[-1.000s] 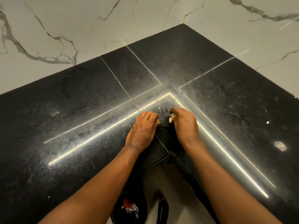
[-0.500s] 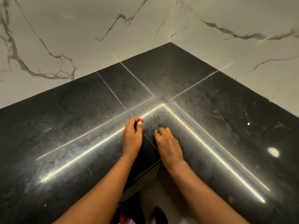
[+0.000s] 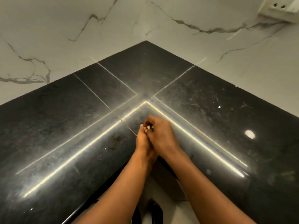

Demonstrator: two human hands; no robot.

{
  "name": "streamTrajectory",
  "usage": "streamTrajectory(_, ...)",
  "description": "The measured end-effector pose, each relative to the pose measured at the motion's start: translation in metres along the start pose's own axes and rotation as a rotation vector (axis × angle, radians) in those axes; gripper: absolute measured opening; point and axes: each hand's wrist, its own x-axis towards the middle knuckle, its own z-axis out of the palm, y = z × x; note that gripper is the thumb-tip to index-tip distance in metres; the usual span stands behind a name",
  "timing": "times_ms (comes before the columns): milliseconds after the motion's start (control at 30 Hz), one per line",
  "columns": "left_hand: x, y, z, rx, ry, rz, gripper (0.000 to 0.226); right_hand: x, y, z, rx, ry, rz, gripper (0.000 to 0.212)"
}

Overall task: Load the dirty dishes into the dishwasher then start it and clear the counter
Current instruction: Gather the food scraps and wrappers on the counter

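At the near edge, both hands are pressed together over the counter [image 3: 64, 126]: right hand [image 3: 161, 135] curled over left hand [image 3: 144, 143], small pale bits [image 3: 148, 127] pinched btwn fingertips, prob. crumbs. Judged: counter-clearing stage, nearly done; a few specks left farther right. No dishes or dishwasher in view, so loading/start can't be confirmed. Far wall: socket [image 3: 279, 8]. No legible writing.

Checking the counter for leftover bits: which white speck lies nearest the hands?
The speck left of the left hand; the others lie farther, near the counter edges.
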Motion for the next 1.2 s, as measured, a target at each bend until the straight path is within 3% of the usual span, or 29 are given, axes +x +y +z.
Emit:
streamTrajectory(167, -0.028, -0.023, 0.011, 0.024, -0.105, -0.131, 0.063, -0.03, 0.01, -0.018, -0.152, 0.015, 0.036, 0.013)
streamTrajectory(500, -0.059, -0.045, -0.021, 0.075, -0.056, -0.257, 0.043, -0.103, 0.009, -0.018, -0.285, 0.142, 0.043, 0.012)
streamTrajectory(767, -0.034, -0.057, -0.009, 0.063, 0.054, -0.158, 0.034, -0.065, 0.059, -0.063, -0.016, 0.488, 0.107, 0.016)
streamTrajectory(1033, -0.022, -0.071, -0.01, -0.037, 0.078, -0.015, 0.03, 0.063, 0.23, -0.132, -0.393, 0.261, 0.464, 0.066)
streamTrajectory(1200, -0.035, -0.073, -0.066, -0.226, 0.327, 0.173, 0.032, 0.126, 0.217, -0.075, -0.444, 0.131, 0.579, 0.073)
